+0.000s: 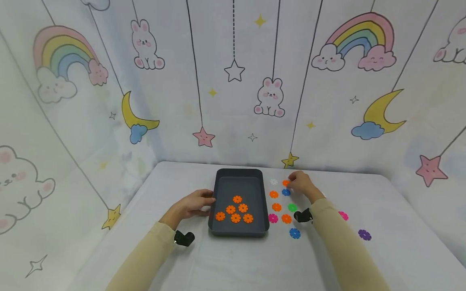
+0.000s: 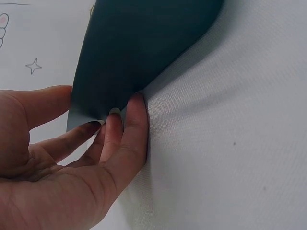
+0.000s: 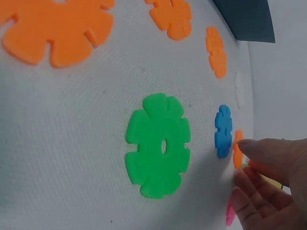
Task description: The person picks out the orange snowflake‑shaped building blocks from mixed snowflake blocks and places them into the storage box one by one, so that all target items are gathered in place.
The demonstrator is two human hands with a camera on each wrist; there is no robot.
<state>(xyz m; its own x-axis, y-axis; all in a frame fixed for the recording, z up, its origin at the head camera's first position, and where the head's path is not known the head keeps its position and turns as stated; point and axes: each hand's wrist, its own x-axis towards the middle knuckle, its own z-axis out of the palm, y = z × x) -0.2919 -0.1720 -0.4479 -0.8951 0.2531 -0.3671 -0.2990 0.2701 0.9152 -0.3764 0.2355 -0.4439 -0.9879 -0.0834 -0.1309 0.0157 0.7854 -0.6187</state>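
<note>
Beige sleeves, cut off below. The left hand grips the tray, where six orange discs lie; whether the right hand pinches the far orange disc cannot be told. Apparent step: collecting orange; next calls for lifting clear of the adjacent blue disc. One pink disc is partly hidden.

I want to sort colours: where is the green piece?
In the head view, the green piece lies right of the tray, beside an orange piece.
</note>
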